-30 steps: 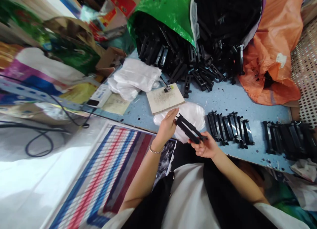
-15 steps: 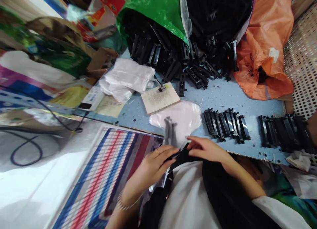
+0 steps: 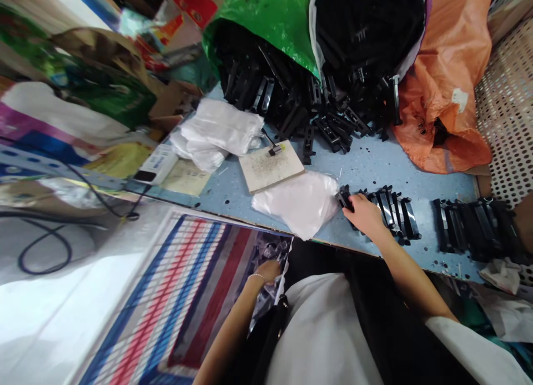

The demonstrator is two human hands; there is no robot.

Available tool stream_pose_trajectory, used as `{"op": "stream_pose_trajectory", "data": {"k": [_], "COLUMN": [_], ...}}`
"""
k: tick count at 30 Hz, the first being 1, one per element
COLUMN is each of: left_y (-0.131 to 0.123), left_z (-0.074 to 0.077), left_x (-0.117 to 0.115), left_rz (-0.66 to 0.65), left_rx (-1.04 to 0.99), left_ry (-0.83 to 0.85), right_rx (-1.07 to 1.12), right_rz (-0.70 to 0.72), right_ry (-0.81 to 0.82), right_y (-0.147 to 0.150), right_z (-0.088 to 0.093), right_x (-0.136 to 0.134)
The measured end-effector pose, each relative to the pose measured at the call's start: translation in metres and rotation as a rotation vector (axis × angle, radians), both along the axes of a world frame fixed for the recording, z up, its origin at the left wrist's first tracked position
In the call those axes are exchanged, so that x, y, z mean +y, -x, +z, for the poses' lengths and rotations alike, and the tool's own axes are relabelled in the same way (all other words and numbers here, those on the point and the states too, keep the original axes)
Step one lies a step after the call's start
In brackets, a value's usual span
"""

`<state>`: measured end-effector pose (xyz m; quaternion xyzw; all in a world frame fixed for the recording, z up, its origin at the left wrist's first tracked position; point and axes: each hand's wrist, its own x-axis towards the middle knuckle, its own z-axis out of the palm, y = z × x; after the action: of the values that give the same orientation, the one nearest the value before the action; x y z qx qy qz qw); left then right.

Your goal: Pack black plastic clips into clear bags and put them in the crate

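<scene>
My right hand [image 3: 365, 215] rests on the left end of a row of black plastic clips [image 3: 391, 210] lined up on the blue table [image 3: 375, 165], its fingers closed on the leftmost clip [image 3: 343, 198]. My left hand [image 3: 266, 272] is down below the table edge, reaching into a clear plastic bag of dark parts [image 3: 272, 254] beside my lap; its fingers are mostly hidden. A white plastic bag [image 3: 300, 200] lies on the table just left of my right hand.
A second row of black clips [image 3: 470, 221] lies at the right. A big heap of black parts [image 3: 308, 107] spills from green [image 3: 275, 13] and orange [image 3: 453, 74] sacks at the back. A small board [image 3: 270, 165], white bags [image 3: 219, 130] and a striped woven sack [image 3: 191, 296] are nearby.
Both hands held one black part together above the white bag. Now my right hand has moved right onto the row of clips, and my left hand has dropped below the table edge.
</scene>
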<state>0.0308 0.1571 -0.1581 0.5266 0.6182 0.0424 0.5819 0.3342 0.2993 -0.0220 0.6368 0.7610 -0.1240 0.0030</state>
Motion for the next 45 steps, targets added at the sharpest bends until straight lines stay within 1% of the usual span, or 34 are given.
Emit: {"op": "stream_pose_trajectory", "data": {"k": [1, 2, 3, 4, 5, 6, 7, 8, 9, 10, 11, 12, 15, 17, 19, 20, 21, 22, 24, 26, 27, 29, 32, 34, 35, 36, 39, 40, 42, 44, 45], "left_y": [0.0, -0.001, -0.006, -0.012, -0.021, -0.031, -0.042, -0.051, -0.058, -0.063, -0.064, -0.064, -0.053, -0.046, -0.041, -0.04, -0.04, -0.04, -0.044, -0.048, -0.051, -0.054, -0.052, -0.048, -0.045, -0.043, -0.039, -0.04, -0.047, -0.059, -0.065], "left_z": [0.014, 0.029, 0.044, 0.058, 0.07, 0.079, 0.084, 0.086, 0.085, 0.082, 0.078, 0.074, 0.067, 0.067, 0.069, 0.07, 0.071, 0.071, 0.072, 0.072, 0.073, 0.073, 0.073, 0.071, 0.069, 0.068, 0.067, 0.069, 0.077, 0.089, 0.096], "left_x": [0.01, 0.021, 0.033, 0.045, 0.057, 0.068, 0.078, 0.087, 0.095, 0.101, 0.106, 0.11, 0.118, 0.122, 0.124, 0.125, 0.125, 0.125, 0.124, 0.123, 0.123, 0.122, 0.121, 0.12, 0.119, 0.118, 0.115, 0.113, 0.107, 0.097, 0.09], "left_rz": [-0.009, -0.007, 0.012, 0.056, 0.11, 0.148, 0.142, 0.117, 0.083, 0.057, 0.059, 0.094, 0.3, 0.388, 0.415, 0.419, 0.428, 0.448, 0.514, 0.58, 0.601, 0.595, 0.554, 0.54, 0.512, 0.458, 0.178, 0.111, 0.065, 0.041, 0.002], "left_rx": [-0.028, -0.061, -0.089, -0.104, -0.074, 0.0, 0.08, 0.156, 0.21, 0.227, 0.211, 0.171, 0.029, -0.032, -0.083, -0.108, -0.138, -0.174, -0.238, -0.23, -0.215, -0.233, -0.341, -0.317, -0.269, -0.203, 0.029, 0.085, 0.142, 0.116, 0.066], "left_ry": [0.013, -0.004, -0.06, -0.185, -0.36, -0.556, -0.731, -0.854, -0.93, -0.957, -0.946, -0.916, -0.79, -0.671, -0.554, -0.509, -0.476, -0.454, -0.444, -0.481, -0.502, -0.504, -0.452, -0.508, -0.583, -0.684, -1.03, -1.12, -1.237, -1.311, -1.329], "right_rx": [0.082, 0.156, 0.206, 0.221, 0.204, 0.163, 0.115, 0.074, 0.051, 0.046, 0.055, 0.066, 0.039, 0.015, 0.034, 0.083, 0.174, 0.318, 0.754, 1.221, 1.404, 1.657, 1.888, 1.959, 1.975, 1.987, 2.053, 2.08, 2.13, 2.187, 2.23], "right_rz": [0.018, 0.067, 0.142, 0.234, 0.328, 0.413, 0.479, 0.523, 0.541, 0.531, 0.493, 0.425, 0.154, 0.029, -0.059, -0.101, -0.144, -0.183, -0.255, -0.319, -0.352, -0.424, -0.479, -0.488, -0.501, -0.52, -0.559, -0.567, -0.597, -0.623, -0.622], "right_ry": [0.02, 0.031, 0.036, 0.036, 0.032, 0.026, 0.015, 0.001, -0.014, -0.03, -0.044, -0.056, -0.052, 0.032, 0.139, 0.179, 0.209, 0.239, 0.341, 0.543, 0.655, 0.849, 1.1, 1.23, 1.259, 1.27, 1.306, 1.341, 1.419, 1.477, 1.482], "right_y": [-0.001, -0.002, -0.004, -0.005, -0.006, -0.007, -0.009, -0.012, -0.015, -0.019, -0.022, -0.024, -0.023, -0.019, -0.017, -0.018, -0.019, -0.02, -0.019, -0.012, -0.007, 0.005, 0.014, 0.013, 0.011, 0.009, 0.005, 0.007, 0.013, 0.022, 0.026], "right_z": [0.004, 0.008, 0.012, 0.015, 0.017, 0.017, 0.015, 0.012, 0.008, 0.003, -0.001, -0.005, -0.011, -0.012, -0.013, -0.014, -0.015, -0.016, -0.019, -0.021, -0.022, -0.024, -0.031, -0.04, -0.044, -0.048, -0.057, -0.059, -0.062, -0.064, -0.065], "right_x": [-0.002, -0.007, -0.012, -0.018, -0.024, -0.03, -0.035, -0.039, -0.042, -0.045, -0.047, -0.051, -0.064, -0.071, -0.074, -0.074, -0.072, -0.071, -0.067, -0.066, -0.066, -0.067, -0.068, -0.069, -0.07, -0.071, -0.074, -0.074, -0.072, -0.067, -0.065]}}
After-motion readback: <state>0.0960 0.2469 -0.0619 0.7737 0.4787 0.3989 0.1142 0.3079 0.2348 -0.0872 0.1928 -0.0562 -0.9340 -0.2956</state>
